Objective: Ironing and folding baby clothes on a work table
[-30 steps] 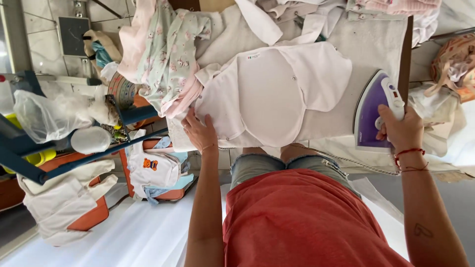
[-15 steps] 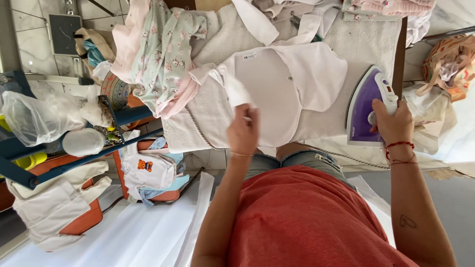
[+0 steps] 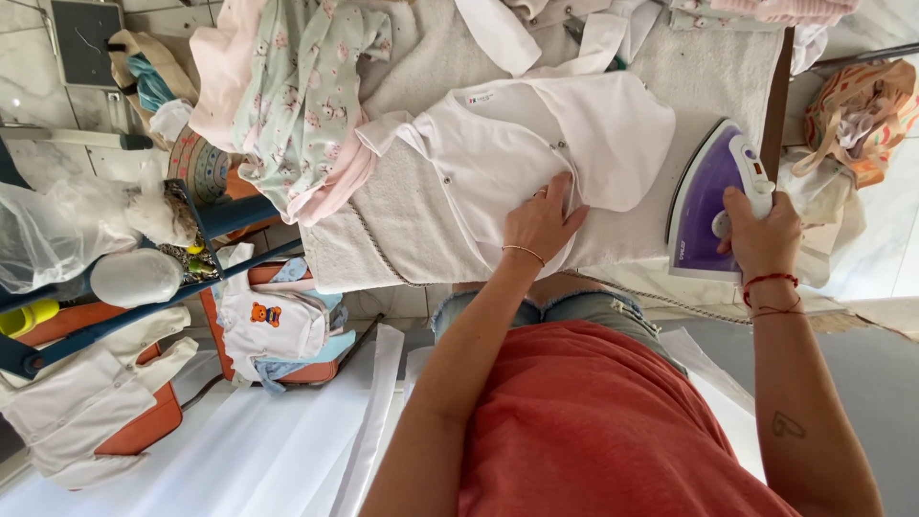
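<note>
Here, in the head view, the left hand [image 3: 541, 222] lies flat, fingers spread and palm down, on a small white snap-front baby shirt [image 3: 517, 153] that is laid open on the towel-covered ironing board [image 3: 699, 67]. The hand presses the shirt's lower middle, near the row of snaps, and grips nothing. A thin bracelet circles that wrist.

The right hand [image 3: 761, 235] is closed around the handle of a purple and white steam iron [image 3: 713, 196], which stands at the board's right end, just beside the shirt's sleeve but apart from it. Whether its soleplate rests flat on the cover or is tipped up is hard to tell from this angle. Red string bands sit on the right wrist.

To the left of the shirt, a pile of pastel printed baby clothes in pink and mint green [image 3: 287, 96] hangs over the board's edge. More white folded garments [image 3: 536, 29] lie at the board's far side.

Below the board on the left stands a blue metal rack [image 3: 57, 325] with a clear plastic bag [image 3: 48, 230] on it, and near it a white baby top with an orange bear print [image 3: 268, 321] rests on an orange case. A patterned fabric bag [image 3: 852, 110] sits at the far right. The person wears a coral red T-shirt [image 3: 593, 421] and denim shorts.
</note>
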